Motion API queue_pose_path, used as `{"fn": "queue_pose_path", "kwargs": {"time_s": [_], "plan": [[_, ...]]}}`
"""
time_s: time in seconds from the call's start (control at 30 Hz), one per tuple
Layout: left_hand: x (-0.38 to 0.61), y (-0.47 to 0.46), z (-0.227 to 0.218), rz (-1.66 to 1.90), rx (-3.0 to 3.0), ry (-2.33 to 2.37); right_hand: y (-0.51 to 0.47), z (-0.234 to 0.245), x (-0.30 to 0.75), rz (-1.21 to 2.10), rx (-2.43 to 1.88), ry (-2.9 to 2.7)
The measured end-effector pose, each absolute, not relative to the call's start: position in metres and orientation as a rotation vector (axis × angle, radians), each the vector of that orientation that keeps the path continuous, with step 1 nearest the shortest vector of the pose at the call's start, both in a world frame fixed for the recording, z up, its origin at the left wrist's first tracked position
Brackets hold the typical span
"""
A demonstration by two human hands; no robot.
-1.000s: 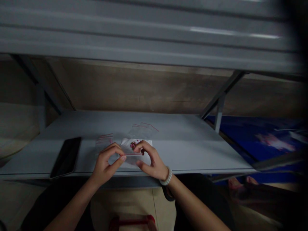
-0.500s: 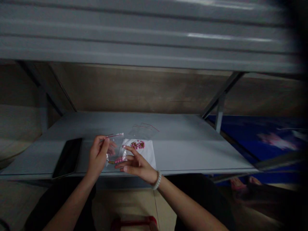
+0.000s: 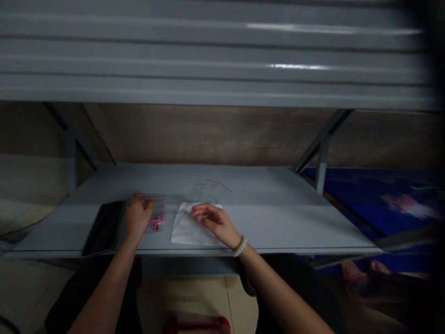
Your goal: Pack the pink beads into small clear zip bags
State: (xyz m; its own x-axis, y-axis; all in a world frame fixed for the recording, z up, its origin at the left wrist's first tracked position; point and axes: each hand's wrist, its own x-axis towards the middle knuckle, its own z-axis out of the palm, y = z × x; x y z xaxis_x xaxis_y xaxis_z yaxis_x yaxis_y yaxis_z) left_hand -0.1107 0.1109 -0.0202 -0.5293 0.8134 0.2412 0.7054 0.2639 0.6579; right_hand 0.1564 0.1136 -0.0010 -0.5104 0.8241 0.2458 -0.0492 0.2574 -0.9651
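We see the left grip [image 3: 138, 215] pinching the top of a zip bag [image 3: 158, 208] of pink beads [image 3: 155, 224] beside white paper [image 3: 186, 232]; the right grip [image 3: 213, 221] lies open; a slack seal could spill them

storage room, grey metal shelving [image 3: 278, 227], zip bag [image 3: 158, 208]

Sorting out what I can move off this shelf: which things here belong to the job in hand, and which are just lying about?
In use: left hand, zip bag of pink beads, right hand, white sheet, clear zip bag.

Lying about: black phone.
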Motion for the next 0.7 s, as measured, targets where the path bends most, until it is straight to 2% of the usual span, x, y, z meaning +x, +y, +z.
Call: {"fn": "queue_pose_path", "kwargs": {"time_s": [0.1,0.2,0.4,0.7], "plan": [[-0.108,0.107,-0.017,1.002,1.479,2.502,0.138,0.0,0.186,0.723,-1.046,-2.017],[-0.105,0.104,-0.014,0.835,1.576,2.61,0.153,-0.007,0.202,0.376,-1.237,-2.267],[-0.099,0.103,-0.012,0.85,1.674,2.597,0.158,-0.026,0.197,0.255,-1.39,-2.484],[-0.087,0.099,-0.009,1.048,1.73,2.519,0.161,-0.026,0.193,0.216,-1.433,-2.442]]}}
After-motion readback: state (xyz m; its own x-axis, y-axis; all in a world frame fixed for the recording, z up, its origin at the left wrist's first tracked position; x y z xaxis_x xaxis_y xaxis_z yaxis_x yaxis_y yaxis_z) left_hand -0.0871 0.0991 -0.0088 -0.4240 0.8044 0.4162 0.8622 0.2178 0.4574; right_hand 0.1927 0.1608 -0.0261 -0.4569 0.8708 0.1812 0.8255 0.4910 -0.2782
